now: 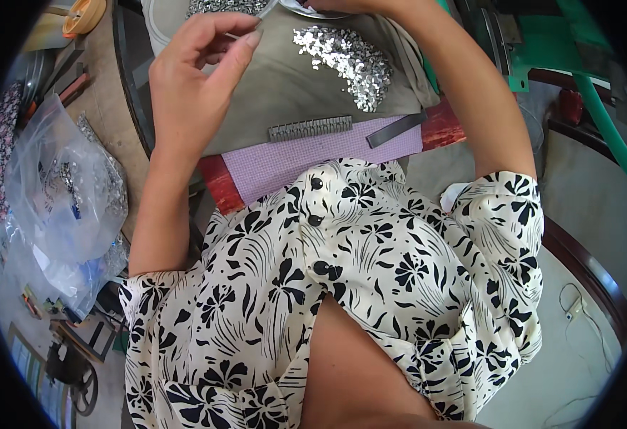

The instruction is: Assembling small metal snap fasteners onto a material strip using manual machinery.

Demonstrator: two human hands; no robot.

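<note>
My left hand [200, 75] is raised over the grey-green cloth [277, 86], its thumb and forefinger brought together in a pinch. Whatever sits between those fingertips is too small to name; a thin pale strip [267, 8] shows just beyond them. At the top edge my right hand [352, 4] is partly cut off beside a shiny round dish [320, 12], its fingers hidden. Between my arms lies a heap of small silvery pieces [349, 64]. Nearer me, a grey ridged metal bar [310, 129] and a dark flat strip [396, 130] rest by a lilac cloth [270, 164].
More small metal pieces [227, 7] fill a clear container at the top. On the left, clear plastic bags [63, 193] hang by the table edge, with an orange container [83, 16] farther back. Green machine framing [553, 43] stands at the right, close to my right arm.
</note>
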